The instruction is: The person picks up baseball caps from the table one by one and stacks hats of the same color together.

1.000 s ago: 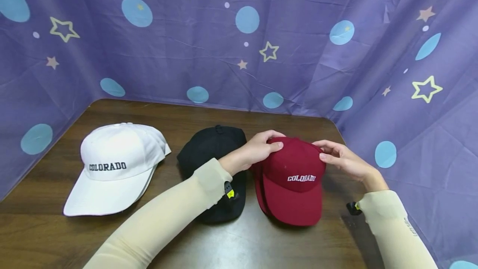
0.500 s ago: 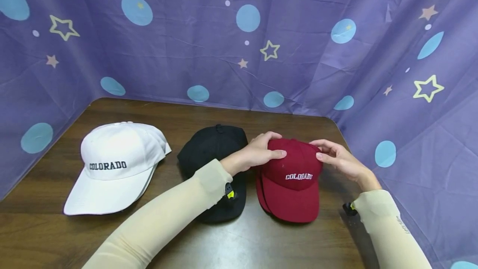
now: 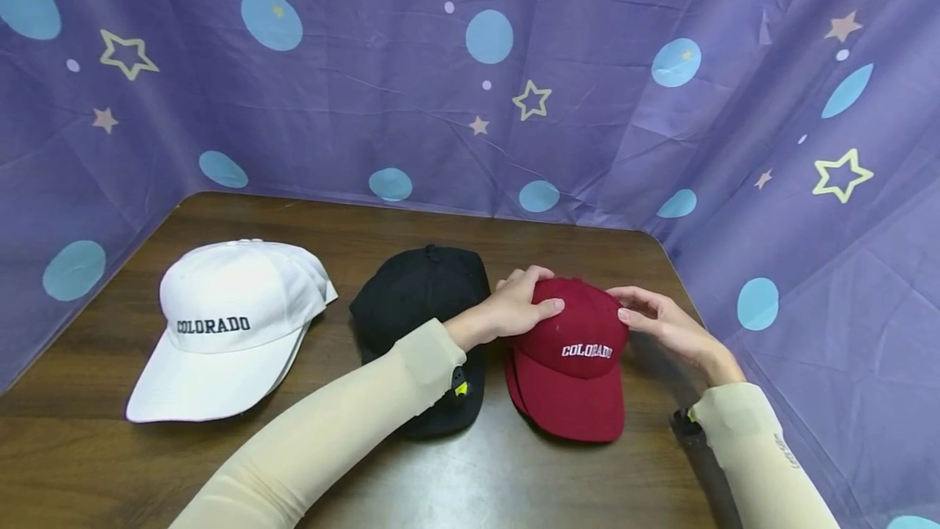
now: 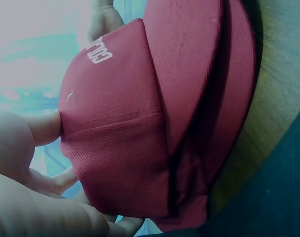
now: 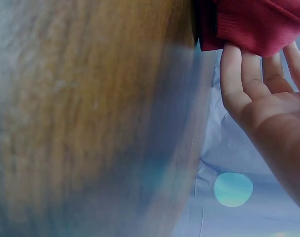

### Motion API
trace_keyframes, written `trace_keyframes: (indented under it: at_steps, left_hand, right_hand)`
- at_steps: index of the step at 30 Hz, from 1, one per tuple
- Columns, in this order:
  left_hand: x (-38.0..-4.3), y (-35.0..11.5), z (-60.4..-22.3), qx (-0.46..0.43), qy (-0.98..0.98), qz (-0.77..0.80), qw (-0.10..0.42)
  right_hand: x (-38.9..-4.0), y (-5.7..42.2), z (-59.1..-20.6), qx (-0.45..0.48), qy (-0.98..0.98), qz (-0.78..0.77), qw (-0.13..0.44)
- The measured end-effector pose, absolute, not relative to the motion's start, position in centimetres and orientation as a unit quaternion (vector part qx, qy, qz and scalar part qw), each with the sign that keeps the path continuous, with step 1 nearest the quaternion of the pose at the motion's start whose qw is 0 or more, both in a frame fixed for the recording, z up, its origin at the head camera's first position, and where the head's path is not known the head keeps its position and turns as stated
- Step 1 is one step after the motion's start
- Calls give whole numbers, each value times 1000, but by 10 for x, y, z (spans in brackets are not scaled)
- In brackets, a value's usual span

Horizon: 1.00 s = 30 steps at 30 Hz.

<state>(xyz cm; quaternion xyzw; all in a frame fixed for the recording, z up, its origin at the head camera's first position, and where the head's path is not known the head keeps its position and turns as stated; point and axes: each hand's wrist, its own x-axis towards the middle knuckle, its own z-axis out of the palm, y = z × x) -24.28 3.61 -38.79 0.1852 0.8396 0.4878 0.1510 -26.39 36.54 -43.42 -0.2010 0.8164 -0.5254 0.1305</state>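
In the head view, a red baseball cap lettered COLORADO sits over a second red cap, whose brim edge shows at the left. My left hand holds the upper cap's crown, thumb on the front and fingers curving round the side and back, as the left wrist view also shows. At the crown's right side is my right hand, thumb and fingertips right at the edge. The right wrist view shows its fingers nearly straight, their tips meeting the red fabric.
A black cap stands just left of the red ones, partly behind my left forearm. White caps, stacked with COLORADO on the front, lie at the left. The brown wooden table ends at a purple star-patterned curtain.
The upper red cap has shifted slightly left and settled lower over the one beneath. Both hands stay at its crown; my right hand has moved a little left with it.
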Motion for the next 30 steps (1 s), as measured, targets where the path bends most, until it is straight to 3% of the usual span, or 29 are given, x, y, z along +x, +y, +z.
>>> trace_keyframes:
  at_steps: [21,30]
  left_hand:
    - [-248,55,-392,207,859,457,107]
    - [-228,16,-349,312,848,423,63]
  right_hand:
    - [-263,400,-428,-191,819,-536,74]
    - [-256,406,-420,-186,822,-532,82]
